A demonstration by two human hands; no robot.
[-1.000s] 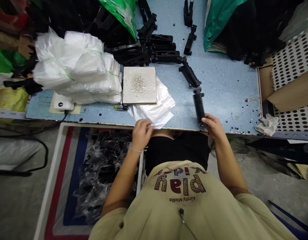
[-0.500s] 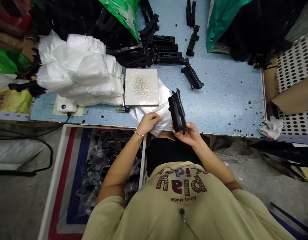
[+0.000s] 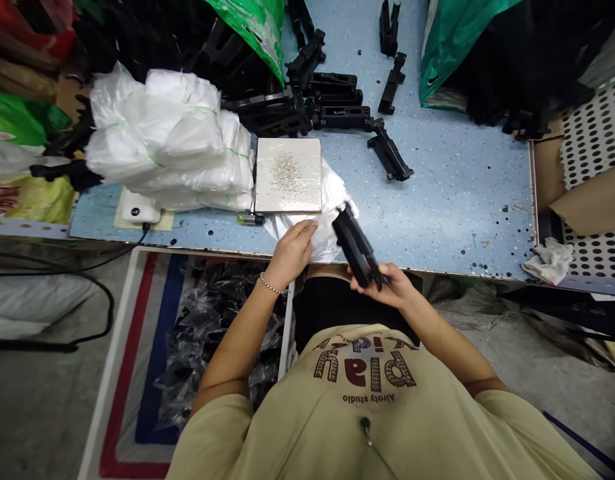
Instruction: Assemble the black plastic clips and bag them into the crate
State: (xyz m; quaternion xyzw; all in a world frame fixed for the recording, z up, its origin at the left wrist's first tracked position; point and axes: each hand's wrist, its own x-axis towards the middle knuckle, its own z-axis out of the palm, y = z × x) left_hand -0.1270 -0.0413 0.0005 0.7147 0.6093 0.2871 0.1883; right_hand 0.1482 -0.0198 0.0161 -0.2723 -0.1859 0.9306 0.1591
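My left hand (image 3: 291,252), wearing a bead bracelet and a ring, has its fingers closed at a thin white plastic bag (image 3: 331,241) near the table's front edge. The fingertips seem to pinch the bag's film, though the exact hold is partly hidden. Part of the bag lies under a square pale board (image 3: 288,175) with a speckled patch in its middle. My right hand (image 3: 387,285) grips the lower end of a long black plastic part (image 3: 358,247) with parallel bars. That part tilts up and left, its upper end over the bag's right side.
Several similar black parts (image 3: 343,117) lie at the back of the blue table (image 3: 452,193). Stacked bundles of plastic bags (image 3: 162,143) and a white device (image 3: 140,208) sit left. Below stands a crate of bagged black parts (image 3: 212,333). A green sack (image 3: 444,53) is at back right.
My left hand has moved up slightly, and the bag's near edge has been drawn up with it. The black part in my right hand has dropped a little and tilted further left.
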